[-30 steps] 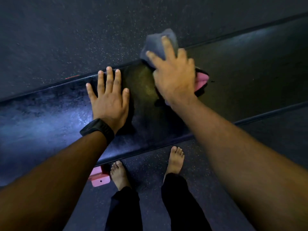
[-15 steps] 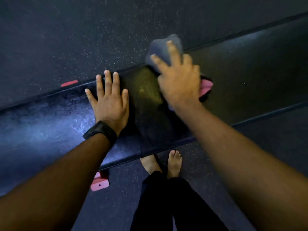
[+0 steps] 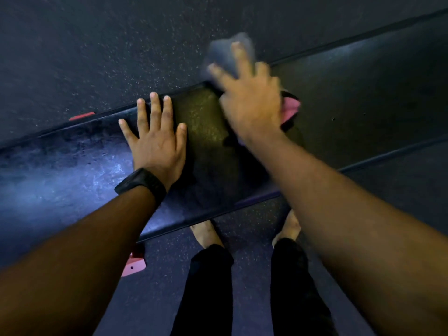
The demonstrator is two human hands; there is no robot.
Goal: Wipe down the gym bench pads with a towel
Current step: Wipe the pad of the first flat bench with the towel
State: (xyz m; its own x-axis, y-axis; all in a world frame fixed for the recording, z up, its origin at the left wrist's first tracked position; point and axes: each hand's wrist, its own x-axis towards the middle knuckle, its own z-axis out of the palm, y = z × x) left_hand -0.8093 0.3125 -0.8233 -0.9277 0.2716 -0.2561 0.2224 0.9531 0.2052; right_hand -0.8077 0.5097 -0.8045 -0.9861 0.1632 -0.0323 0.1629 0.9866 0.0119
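A long black bench pad (image 3: 351,98) runs across the view from lower left to upper right. My left hand (image 3: 156,144), with a black watch on the wrist, lies flat on the pad with fingers spread. My right hand (image 3: 249,98) presses a grey towel (image 3: 223,54) onto the pad's far edge with straight, spread fingers. A pink part of the towel (image 3: 289,110) sticks out on the right side of that hand. The right hand is blurred.
Dark speckled rubber floor (image 3: 121,44) lies on both sides of the bench. A red bench foot (image 3: 134,265) shows under the near edge and another red foot (image 3: 81,116) at the far edge. My bare feet (image 3: 206,232) stand close to the bench.
My right hand has slid the towel up toward the pad's far edge. My feet have moved apart again. The left hand stays flat in place.
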